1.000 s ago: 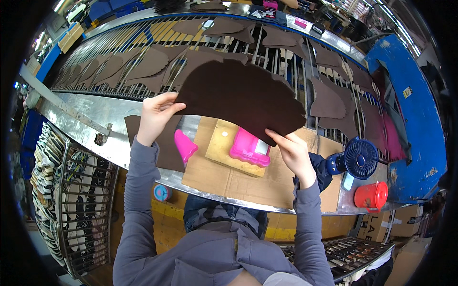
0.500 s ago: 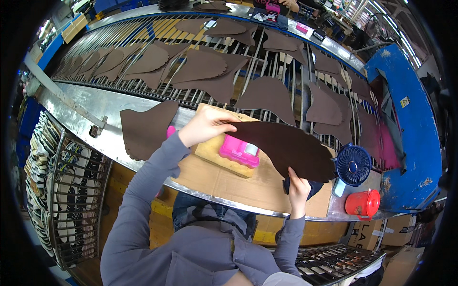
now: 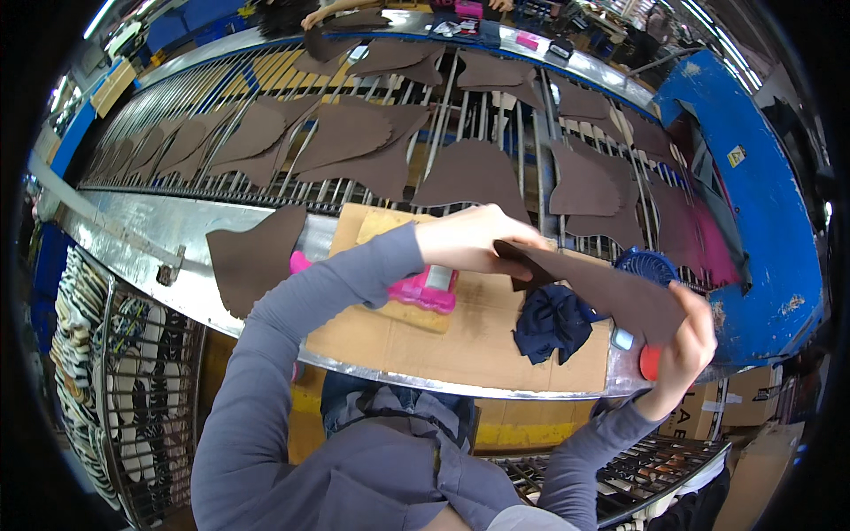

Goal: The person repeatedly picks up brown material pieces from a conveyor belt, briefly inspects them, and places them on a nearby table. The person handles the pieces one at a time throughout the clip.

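Note:
Between my hands hangs a small stack of dark brown cut sheets [image 3: 611, 285], held above the right part of the bench. My left hand [image 3: 478, 237] is closed on the stack's left end, which is folded over there. My right hand [image 3: 691, 341] pinches the other end at the far right. Below the stack lies a crumpled navy cloth [image 3: 551, 326] on a cardboard sheet [image 3: 482, 354]. A pink plastic holder [image 3: 425, 294] rests on a yellow board [image 3: 416, 320], partly behind my left arm. Another brown stack [image 3: 257, 257] lies on the metal bench to the left.
Beyond the bench, a roller conveyor [image 3: 434, 159] carries several brown cut pieces [image 3: 474, 175] toward a blue machine [image 3: 753, 221] on the right. A blue fan [image 3: 645, 262] and a red container [image 3: 651, 361] stand partly hidden by my right hand's stack. A shoe rack [image 3: 142, 398] stands left. Across the conveyor, another person's hand [image 3: 312, 18] reaches in.
Both hands have moved right with the brown stack, which now tilts down to the right. The navy cloth is uncovered. Across the conveyor, another person's arm has come into view at a brown piece.

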Demonstrator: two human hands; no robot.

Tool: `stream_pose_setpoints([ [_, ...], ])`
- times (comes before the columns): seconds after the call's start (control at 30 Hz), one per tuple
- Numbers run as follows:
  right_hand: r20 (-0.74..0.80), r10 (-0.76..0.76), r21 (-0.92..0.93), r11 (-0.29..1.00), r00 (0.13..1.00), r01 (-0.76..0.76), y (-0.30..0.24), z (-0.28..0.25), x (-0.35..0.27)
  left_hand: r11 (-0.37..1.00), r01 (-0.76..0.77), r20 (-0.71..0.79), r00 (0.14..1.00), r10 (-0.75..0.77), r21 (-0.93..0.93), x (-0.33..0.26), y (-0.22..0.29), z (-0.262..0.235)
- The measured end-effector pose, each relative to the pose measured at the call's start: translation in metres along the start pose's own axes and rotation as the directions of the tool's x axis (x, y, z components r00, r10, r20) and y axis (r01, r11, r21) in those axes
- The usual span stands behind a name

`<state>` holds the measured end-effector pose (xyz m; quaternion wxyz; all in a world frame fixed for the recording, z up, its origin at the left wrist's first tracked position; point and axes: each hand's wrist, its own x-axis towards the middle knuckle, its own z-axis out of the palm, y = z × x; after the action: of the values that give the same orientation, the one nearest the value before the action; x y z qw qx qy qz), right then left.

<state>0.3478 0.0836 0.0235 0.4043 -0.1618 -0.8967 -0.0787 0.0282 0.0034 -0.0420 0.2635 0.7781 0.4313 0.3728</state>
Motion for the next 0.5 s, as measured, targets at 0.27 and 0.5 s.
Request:
stream_pose_setpoints([
  [0.27,-0.075,-0.088,-0.202,0.977,0.993,0.072,0.014,0.049,0.128,0.828,0.011,-0.477,0.813,-0.334,-0.561,0.009,-0.006,-0.081],
  [0.5,-0.118,0.160,0.081,0.985,0.980,-0.151,-0.001,0.074,0.048,0.393,-0.006,-0.296,0.668,-0.683,-0.920,0.017,-0.174,-0.100],
])
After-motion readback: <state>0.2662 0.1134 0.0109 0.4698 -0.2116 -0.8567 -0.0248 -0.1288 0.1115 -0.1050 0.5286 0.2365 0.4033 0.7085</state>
